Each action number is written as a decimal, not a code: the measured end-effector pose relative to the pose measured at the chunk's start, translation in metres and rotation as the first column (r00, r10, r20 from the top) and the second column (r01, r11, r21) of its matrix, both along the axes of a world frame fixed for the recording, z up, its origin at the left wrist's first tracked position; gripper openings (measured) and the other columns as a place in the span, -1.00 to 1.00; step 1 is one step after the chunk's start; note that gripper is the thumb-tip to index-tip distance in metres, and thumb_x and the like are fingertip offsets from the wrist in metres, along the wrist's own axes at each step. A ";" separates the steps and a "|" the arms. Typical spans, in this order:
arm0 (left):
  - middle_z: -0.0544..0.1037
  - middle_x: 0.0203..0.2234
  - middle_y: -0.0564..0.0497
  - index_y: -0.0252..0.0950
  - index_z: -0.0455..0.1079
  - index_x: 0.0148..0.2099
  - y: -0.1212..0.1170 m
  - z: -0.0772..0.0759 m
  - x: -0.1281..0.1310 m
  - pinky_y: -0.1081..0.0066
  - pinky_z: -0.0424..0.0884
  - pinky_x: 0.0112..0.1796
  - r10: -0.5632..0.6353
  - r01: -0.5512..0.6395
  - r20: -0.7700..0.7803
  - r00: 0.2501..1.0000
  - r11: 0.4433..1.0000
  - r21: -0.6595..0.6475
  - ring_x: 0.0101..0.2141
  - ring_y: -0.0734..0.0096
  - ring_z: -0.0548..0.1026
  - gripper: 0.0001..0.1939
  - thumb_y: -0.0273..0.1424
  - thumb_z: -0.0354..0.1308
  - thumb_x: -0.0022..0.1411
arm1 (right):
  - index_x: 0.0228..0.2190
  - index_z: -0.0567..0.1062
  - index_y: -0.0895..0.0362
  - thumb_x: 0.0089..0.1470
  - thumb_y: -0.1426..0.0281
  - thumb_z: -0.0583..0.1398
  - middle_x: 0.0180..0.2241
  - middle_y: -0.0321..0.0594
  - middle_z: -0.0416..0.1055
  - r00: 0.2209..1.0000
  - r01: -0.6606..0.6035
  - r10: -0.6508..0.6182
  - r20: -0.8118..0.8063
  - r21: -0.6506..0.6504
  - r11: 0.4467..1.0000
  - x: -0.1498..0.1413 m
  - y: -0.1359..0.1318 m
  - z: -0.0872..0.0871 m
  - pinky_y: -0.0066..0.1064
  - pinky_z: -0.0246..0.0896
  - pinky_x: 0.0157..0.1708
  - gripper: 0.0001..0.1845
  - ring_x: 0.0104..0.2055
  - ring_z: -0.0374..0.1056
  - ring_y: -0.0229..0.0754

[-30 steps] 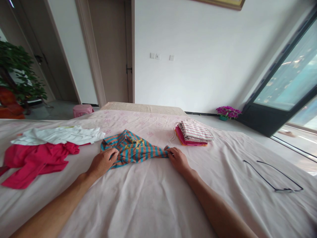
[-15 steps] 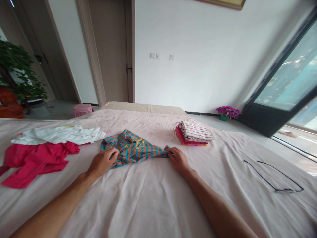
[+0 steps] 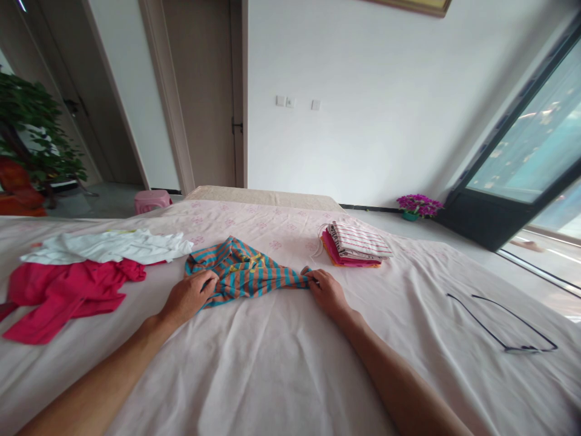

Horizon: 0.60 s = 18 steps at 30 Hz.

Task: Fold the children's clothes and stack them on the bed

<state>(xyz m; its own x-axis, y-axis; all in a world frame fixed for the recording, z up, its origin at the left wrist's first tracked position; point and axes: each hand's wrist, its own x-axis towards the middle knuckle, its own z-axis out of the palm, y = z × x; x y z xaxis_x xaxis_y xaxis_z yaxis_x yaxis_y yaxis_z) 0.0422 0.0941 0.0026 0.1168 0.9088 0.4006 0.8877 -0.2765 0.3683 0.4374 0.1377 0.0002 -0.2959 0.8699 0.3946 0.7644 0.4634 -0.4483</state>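
Observation:
A teal and brown striped shirt [image 3: 252, 275] with a yellow print lies on the pale bedsheet [image 3: 254, 369]. My left hand [image 3: 193, 293] is closed on its near left edge, fingers curled into the cloth. At the shirt's right end, where the fabric narrows to a bunched tip, my right hand [image 3: 325, 290] pinches it. The cloth between both hands rests on the bed, partly creased. Beyond my right hand is a stack of folded clothes [image 3: 356, 245] with a red-striped white piece on top.
To the left lie a crumpled white garment [image 3: 109, 247] and a red garment [image 3: 68, 297]. Eyeglasses [image 3: 521, 348] rest on the sheet at right. Past the bed are a pink stool [image 3: 152, 201], a purple potted flower [image 3: 418, 207] and a door [image 3: 204, 91].

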 end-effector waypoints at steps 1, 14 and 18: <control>0.58 -0.33 0.06 -0.15 0.40 -0.26 0.000 0.000 0.000 0.44 0.34 -0.24 -0.001 0.001 -0.003 1.000 1.000 0.000 -0.28 0.34 0.53 -0.71 -0.23 -0.12 0.36 | -0.19 0.53 0.06 0.13 0.47 0.11 -0.21 -0.23 0.48 1.000 0.000 0.000 0.000 0.002 1.000 0.000 0.000 0.000 -0.41 0.17 -0.12 -0.75 -0.14 0.36 -0.16; 0.58 -0.31 0.06 -0.17 0.41 -0.24 -0.001 0.000 0.001 0.43 0.31 -0.23 0.012 -0.012 -0.007 1.000 1.000 -0.029 -0.26 0.34 0.52 -0.69 -0.22 -0.14 0.36 | -0.19 0.53 0.06 0.13 0.47 0.10 -0.21 -0.23 0.47 1.000 -0.011 0.011 -0.004 0.010 1.000 0.001 0.002 -0.003 -0.41 0.17 -0.12 -0.75 -0.15 0.35 -0.16; 0.58 -0.32 0.07 -0.16 0.41 -0.25 -0.001 0.000 0.001 0.44 0.31 -0.25 0.009 -0.009 -0.006 1.000 1.000 -0.018 -0.28 0.35 0.52 -0.70 -0.23 -0.13 0.36 | -0.20 0.53 0.06 0.14 0.46 0.10 -0.21 -0.23 0.47 1.000 -0.005 0.005 0.003 0.005 1.000 0.000 0.001 -0.002 -0.41 0.17 -0.13 -0.75 -0.15 0.35 -0.16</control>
<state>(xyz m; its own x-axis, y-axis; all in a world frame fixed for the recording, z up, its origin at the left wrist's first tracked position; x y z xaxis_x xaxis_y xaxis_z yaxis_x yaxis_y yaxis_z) 0.0434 0.0935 0.0029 0.1111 0.9166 0.3840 0.8920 -0.2624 0.3682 0.4378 0.1389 -0.0014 -0.3016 0.8664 0.3980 0.7634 0.4695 -0.4437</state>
